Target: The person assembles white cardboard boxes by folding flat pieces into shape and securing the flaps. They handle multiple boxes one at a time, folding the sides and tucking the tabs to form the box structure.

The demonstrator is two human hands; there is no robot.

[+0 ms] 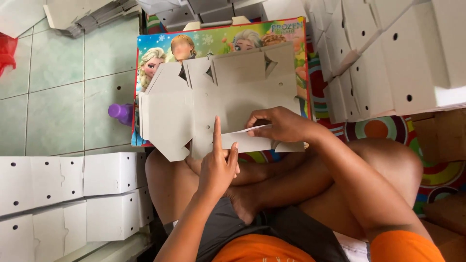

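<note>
Sitting cross-legged on the floor, the person is working on a flat grey cardboard box blank that is lying spread over a low colourful cartoon-printed board in front of the knees. The right hand is resting on the near edge of the blank, its grip closing thumb and fingers on a narrow flap and lifting it slightly off the sheet. The left hand is pressing on the blank just beside that flap; its grip is loose and holding nothing, with the index finger stretching straight out along the cardboard and the other fingers curling under.

The blank is lying unfolded, its cut-out tabs pointing away from the person and its angled corners hanging over the left edge of the board. A purple bottle cap is peeking out from under the board's left side, over the pale green tiled floor.

Stacks of assembled white boxes with small round holes are standing to the person's left, touching the thigh, and more white boxes are piling up to the right, beyond the board. A stack of flat blanks is lying at the far left on the tiles. A patterned mat with bright circles is showing beneath the right knee.
</note>
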